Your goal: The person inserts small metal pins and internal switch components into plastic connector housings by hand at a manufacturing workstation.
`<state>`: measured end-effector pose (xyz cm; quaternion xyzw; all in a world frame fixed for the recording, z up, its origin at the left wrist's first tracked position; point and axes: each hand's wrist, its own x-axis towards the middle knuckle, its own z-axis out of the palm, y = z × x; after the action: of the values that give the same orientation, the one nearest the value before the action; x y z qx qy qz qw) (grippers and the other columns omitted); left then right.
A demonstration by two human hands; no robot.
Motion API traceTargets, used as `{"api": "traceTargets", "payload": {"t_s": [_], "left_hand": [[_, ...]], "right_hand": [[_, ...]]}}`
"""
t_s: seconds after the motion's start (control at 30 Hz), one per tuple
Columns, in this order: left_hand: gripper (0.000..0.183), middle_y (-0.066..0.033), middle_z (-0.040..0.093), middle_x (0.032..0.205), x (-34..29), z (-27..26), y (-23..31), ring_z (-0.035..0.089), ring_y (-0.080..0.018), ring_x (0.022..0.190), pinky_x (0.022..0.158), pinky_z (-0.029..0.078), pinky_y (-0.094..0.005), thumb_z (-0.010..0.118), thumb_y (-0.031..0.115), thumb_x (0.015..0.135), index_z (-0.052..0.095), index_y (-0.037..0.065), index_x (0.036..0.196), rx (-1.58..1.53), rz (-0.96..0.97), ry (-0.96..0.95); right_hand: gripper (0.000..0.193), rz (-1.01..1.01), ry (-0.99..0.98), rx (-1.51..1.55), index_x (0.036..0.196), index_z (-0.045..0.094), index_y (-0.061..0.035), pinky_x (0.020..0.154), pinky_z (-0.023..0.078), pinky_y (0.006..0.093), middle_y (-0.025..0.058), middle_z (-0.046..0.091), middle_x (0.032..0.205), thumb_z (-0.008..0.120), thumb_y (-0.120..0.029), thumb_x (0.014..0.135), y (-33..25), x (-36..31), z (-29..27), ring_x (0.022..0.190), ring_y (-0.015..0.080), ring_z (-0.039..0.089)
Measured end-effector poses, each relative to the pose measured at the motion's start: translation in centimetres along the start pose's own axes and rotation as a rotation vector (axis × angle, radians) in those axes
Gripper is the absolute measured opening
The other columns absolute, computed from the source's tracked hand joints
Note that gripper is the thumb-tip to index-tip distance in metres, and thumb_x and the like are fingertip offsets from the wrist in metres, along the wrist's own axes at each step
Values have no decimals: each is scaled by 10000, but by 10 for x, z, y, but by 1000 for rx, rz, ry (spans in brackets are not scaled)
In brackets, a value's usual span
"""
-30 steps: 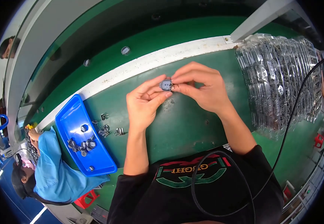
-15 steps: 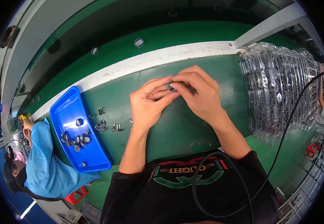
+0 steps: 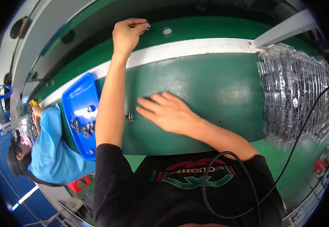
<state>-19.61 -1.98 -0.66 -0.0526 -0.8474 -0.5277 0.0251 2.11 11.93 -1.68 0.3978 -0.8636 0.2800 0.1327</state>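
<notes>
My left hand [image 3: 128, 36] reaches over the white rail to the green strip beyond it. Its thumb and fingers pinch a small round metal-rimmed part [image 3: 148, 25], mostly covered by the fingertips. To the right of that hand, a small part with a pale face [image 3: 167, 31] lies on the strip. My right hand [image 3: 170, 113] is open, palm down and fingers spread, low over the green tabletop [image 3: 225, 87]. Just left of its fingertips are small metal pieces with prongs [image 3: 129, 116]. My left forearm hides part of the table beside them.
A blue tray [image 3: 69, 100] with several small dark parts [image 3: 86, 130] stands at the left, partly behind my forearm. Stacked clear plastic trays [image 3: 297, 98] fill the right end. A black cable [image 3: 285, 166] hangs across the right. A person in blue [image 3: 58, 147] sits at the left.
My hands have parted. The left has moved up and away over the rail with the round part; the right has come down toward the table and opened. The view has shifted slightly.
</notes>
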Motion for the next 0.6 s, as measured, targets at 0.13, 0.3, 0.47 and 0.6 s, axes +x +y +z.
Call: {"api": "traceTargets", "payload": {"t_s": [0.13, 0.3, 0.47, 0.6], "left_hand": [[247, -96, 756, 918, 51, 23, -18, 712, -219, 839, 782, 531, -315, 767, 236, 794, 776, 76, 982, 278, 22, 51], [303, -117, 750, 930, 72, 40, -14, 710, -269, 887, 835, 526, -363, 759, 331, 821, 773, 84, 996, 427, -15, 50], [403, -132, 713, 969, 28, 56, 11, 681, -276, 889, 816, 523, -355, 779, 355, 803, 741, 54, 1069, 188, 130, -13], [337, -134, 684, 978, -7, 75, 34, 669, -266, 881, 779, 522, -376, 813, 200, 735, 746, 43, 1025, 435, 289, -289]], "right_hand": [[229, -42, -66, -75, 933, 701, -83, 772, 431, 276, 27, 610, 963, 610, -186, 749, -1, -11, 10, 901, 175, 546], [87, 41, -14, -19, 724, 620, -79, 761, 472, 318, 23, 570, 785, 614, -164, 743, 9, -18, -5, 835, 198, 568], [111, 265, -51, 97, 787, 622, -56, 661, 545, 376, 80, 599, 772, 641, -165, 774, 44, -25, -29, 780, 264, 663], [197, 360, 13, 84, 790, 645, -85, 622, 551, 395, 62, 613, 755, 728, -263, 794, 64, -25, -50, 753, 260, 681]]}}
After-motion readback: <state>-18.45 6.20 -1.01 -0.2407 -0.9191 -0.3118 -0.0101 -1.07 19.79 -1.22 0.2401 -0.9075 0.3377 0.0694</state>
